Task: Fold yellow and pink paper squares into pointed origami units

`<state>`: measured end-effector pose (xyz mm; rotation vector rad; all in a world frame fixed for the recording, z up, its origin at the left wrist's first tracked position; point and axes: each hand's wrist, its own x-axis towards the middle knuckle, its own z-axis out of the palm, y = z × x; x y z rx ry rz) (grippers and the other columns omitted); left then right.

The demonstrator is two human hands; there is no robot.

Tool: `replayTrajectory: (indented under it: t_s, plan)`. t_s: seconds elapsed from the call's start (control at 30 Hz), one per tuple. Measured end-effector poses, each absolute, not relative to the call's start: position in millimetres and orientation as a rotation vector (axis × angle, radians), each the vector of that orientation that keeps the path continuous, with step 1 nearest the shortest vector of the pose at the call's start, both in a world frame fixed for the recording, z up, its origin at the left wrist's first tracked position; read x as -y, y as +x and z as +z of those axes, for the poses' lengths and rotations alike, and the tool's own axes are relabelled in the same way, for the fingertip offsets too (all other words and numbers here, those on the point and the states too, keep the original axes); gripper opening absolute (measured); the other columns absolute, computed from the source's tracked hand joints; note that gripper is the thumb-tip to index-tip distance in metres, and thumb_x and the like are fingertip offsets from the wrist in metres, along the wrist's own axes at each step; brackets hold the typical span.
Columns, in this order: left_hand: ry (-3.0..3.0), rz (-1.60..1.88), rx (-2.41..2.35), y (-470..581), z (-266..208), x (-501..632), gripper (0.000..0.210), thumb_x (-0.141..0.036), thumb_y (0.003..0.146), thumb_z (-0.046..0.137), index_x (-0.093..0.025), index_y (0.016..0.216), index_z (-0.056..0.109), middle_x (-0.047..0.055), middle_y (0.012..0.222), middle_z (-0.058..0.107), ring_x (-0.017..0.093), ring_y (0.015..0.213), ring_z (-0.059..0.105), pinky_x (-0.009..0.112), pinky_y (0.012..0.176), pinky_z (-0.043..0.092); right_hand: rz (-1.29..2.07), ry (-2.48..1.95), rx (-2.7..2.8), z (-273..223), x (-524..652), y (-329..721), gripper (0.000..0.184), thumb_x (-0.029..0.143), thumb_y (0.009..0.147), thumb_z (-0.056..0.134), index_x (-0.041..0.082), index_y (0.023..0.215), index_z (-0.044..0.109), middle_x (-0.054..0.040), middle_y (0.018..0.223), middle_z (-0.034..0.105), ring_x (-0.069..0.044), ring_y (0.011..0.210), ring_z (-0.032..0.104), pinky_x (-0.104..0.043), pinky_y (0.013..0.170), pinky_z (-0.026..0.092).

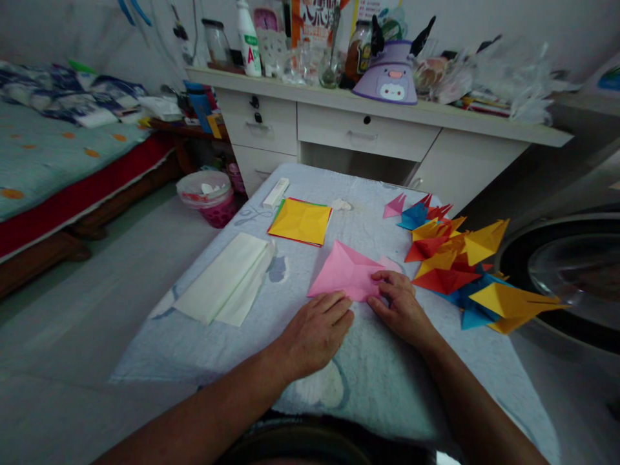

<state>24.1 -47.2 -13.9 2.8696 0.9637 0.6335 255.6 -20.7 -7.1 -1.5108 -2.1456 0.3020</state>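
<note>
A pink sheet of origami paper (346,271) lies partly folded on the cloth-covered table, with creases across it. My left hand (317,329) rests on its near left edge, fingers flat and side by side. At the paper's right corner is my right hand (400,307), its fingers curled and its thumb at the near edge, gripping the sheet there. Several finished paper cranes (448,274) in yellow, red, blue and pink are heaped to the right. Beyond the pink sheet sits a stack of square origami paper (300,221), yellow on top.
Folded pale tissue or paper (225,278) lies on the table's left. A small white box (276,192) is near the far left edge. A white drawer desk (339,119) stands behind, a pink bin (208,197) on the floor left, a bed (62,152) farther left.
</note>
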Motion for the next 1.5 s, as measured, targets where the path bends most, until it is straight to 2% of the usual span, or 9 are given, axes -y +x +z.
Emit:
replayTrajectory:
  t_s: [0.17,0.4,0.8,1.5]
  plan:
    - [2.847,0.608,-0.998,23.4,-14.3,46.9,0.030,-0.024,0.093,0.050,-0.016,0.121,0.057,0.009,0.133,0.059,0.024,0.128,0.049,0.041,0.106,0.044,0.316,-1.581,2.073,-10.2,17.7,253.7,0.021,0.035,0.085,0.059,0.021,0.070,0.062,-0.0089,0.107,0.062,-0.025,0.103,0.054,-0.044,0.093,0.039]
    - [2.802,0.586,-1.021,23.4,-16.2,47.3,0.034,-0.025,0.093,0.051,-0.019,0.126,0.054,0.008,0.137,0.055,0.022,0.132,0.045,0.040,0.110,0.039,0.270,-1.668,2.022,-13.9,15.8,250.4,0.026,0.036,0.083,0.061,0.020,0.062,0.058,-0.0093,0.104,0.060,-0.025,0.100,0.053,-0.043,0.092,0.038]
    - [2.748,0.491,-1.062,23.4,-13.1,47.9,0.038,-0.029,0.094,0.049,-0.020,0.131,0.051,0.005,0.143,0.050,0.024,0.134,0.042,0.041,0.114,0.033,0.204,-1.689,1.964,-15.9,16.5,250.8,0.023,0.034,0.085,0.057,0.021,0.067,0.065,-0.0097,0.104,0.060,-0.027,0.100,0.052,-0.046,0.091,0.038]
    - [2.736,0.491,-1.082,22.9,-16.3,46.9,0.043,-0.030,0.093,0.051,-0.020,0.135,0.047,0.007,0.145,0.048,0.023,0.137,0.038,0.040,0.116,0.030,0.125,-1.696,1.926,-19.3,14.4,248.0,0.021,0.031,0.079,0.063,0.021,0.061,0.060,-0.0089,0.100,0.061,-0.026,0.096,0.055,-0.044,0.089,0.039]
